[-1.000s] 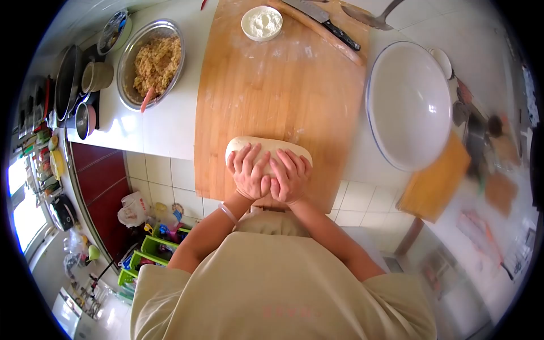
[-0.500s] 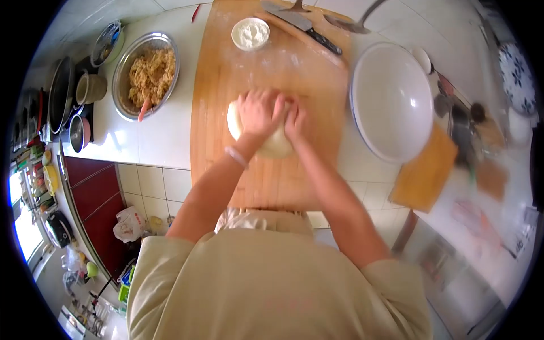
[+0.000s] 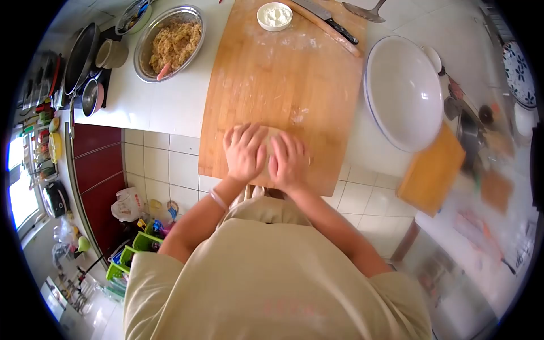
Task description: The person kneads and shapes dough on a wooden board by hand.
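On the wooden board, close to its front edge, lies a piece of pale dough, mostly covered by both hands. My left hand is on its left part, fingers curled over the far side. The right part is under my right hand, held the same way. The thumbs are near each other, with a little dough showing between the hands. White powder fills a small bowl at the far end of the board, and powder traces mark the wood.
A metal bowl of filling stands left of the board. Across the far right of the board lie a knife and a rolling pin. A large white basin is to the right, beside a yellow board. Pans are at the far left.
Half a second ago my hands were farther out on the board, pressing the dough; now they are back near its front edge, with the dough beneath them. The camera view has also shifted.
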Demonstrator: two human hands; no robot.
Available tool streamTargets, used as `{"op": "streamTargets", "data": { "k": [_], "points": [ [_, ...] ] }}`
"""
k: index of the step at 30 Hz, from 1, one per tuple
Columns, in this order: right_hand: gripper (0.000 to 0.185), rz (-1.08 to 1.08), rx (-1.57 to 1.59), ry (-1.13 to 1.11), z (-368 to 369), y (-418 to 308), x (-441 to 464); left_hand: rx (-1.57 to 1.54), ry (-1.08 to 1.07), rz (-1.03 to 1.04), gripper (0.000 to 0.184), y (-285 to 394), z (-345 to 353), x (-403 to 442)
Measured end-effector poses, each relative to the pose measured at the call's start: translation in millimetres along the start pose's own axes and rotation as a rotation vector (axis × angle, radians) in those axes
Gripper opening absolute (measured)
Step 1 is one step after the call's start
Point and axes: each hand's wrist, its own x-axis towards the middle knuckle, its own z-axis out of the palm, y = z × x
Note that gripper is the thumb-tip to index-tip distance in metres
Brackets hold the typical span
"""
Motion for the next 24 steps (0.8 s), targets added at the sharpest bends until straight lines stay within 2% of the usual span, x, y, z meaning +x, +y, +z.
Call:
{"op": "streamTargets", "data": {
  "k": [5,9,12,16,18,19,21,23,24],
  "points": [
    [0.046,-0.159,0.0,0.066,23,23,-16,-0.018,0.09,-0.01,0.051,-12,29,-30],
    [0.047,-0.117,0.097,0.092,30,48,26,-0.007,0.09,-0.036,0.052,-10,32,17],
    [0.043,-0.027,0.226,0.05,34,75,66,-0.078,0.032,-0.04,0.044,-12,34,74],
    [0.036,0.036,0.148,0.117,53,106,93,-0.175,-0.041,-0.096,0.039,-10,44,129],
    [0.027,0.285,0.253,0.269,69,127,101,-0.228,-0.109,-0.225,0.036,-11,60,156],
    [0.027,0.274,0.238,0.276,68,134,110,-0.272,-0.123,-0.288,0.036,-10,69,169],
    [0.024,0.548,0.396,0.266,63,143,130,-0.32,-0.121,-0.345,0.036,-25,85,195],
    [0.025,0.562,0.511,0.218,47,142,147,-1.02,-0.215,-0.798,0.038,-46,95,214],
    [0.028,0.597,0.63,0.162,41,136,155,-1.024,-0.2,-0.794,0.038,-51,81,214]
  ]
}}
